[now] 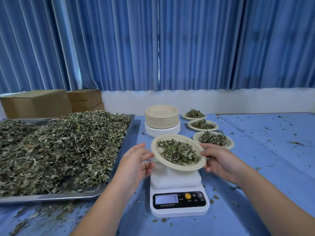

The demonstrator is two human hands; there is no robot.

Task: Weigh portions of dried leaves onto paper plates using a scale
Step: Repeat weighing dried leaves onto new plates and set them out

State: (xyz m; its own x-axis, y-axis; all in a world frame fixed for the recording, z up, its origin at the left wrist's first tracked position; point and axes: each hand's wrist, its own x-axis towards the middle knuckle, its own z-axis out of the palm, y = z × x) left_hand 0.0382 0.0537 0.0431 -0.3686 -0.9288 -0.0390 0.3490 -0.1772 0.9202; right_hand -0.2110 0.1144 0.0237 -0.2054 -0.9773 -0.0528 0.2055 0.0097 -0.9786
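Note:
A beige paper plate [167, 163] with a heap of dried leaves [179, 152] hangs tilted just above the white platform of the digital scale [179, 210]. My right hand [219, 162] pinches its right rim, thumb on top and fingers beneath. At the plate's left rim, my left hand [136, 162] is spread, with thumb and fingertips touching the edge. The scale's display is lit. To the left, a large metal tray [51, 195] holds a big pile of loose dried leaves [59, 147].
A stack of unused paper plates [162, 120] stands behind the scale. Three filled plates [213, 139] sit in a row at the back right. Leaf crumbs litter the blue tablecloth [264, 150]. Cardboard boxes [37, 103] stand behind the tray, against blue curtains.

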